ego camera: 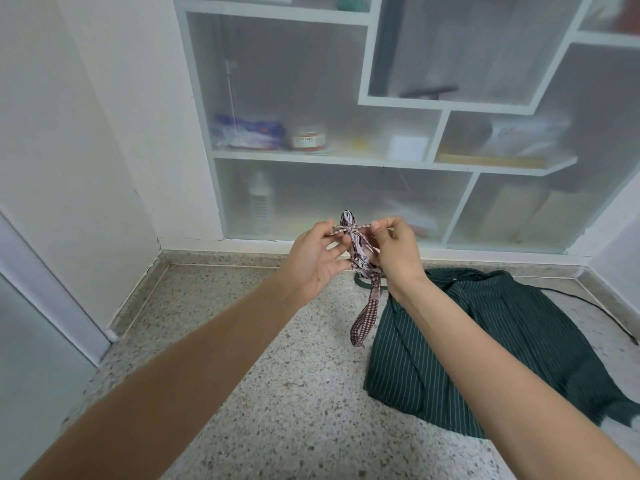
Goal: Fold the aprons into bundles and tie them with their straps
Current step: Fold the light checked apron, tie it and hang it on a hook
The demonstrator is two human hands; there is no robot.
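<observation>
A pink checked apron bundle [358, 251] is held upright in the air between both hands, with its straps wound around it. My left hand [317, 259] pinches a strap end at the bundle's left side. My right hand [394, 252] pinches the strap at the right side near the top. One checked strap end [363, 320] hangs loose below the bundle. A dark green striped apron [485, 344] lies spread flat on the speckled floor to the right, partly under my right forearm.
A white wall cabinet [346, 161] with frosted panels stands straight ahead, holding a bottle, a jar and packets. The speckled stone floor [277, 393] runs to a raised kerb at the wall. A door frame [52, 289] is at the left.
</observation>
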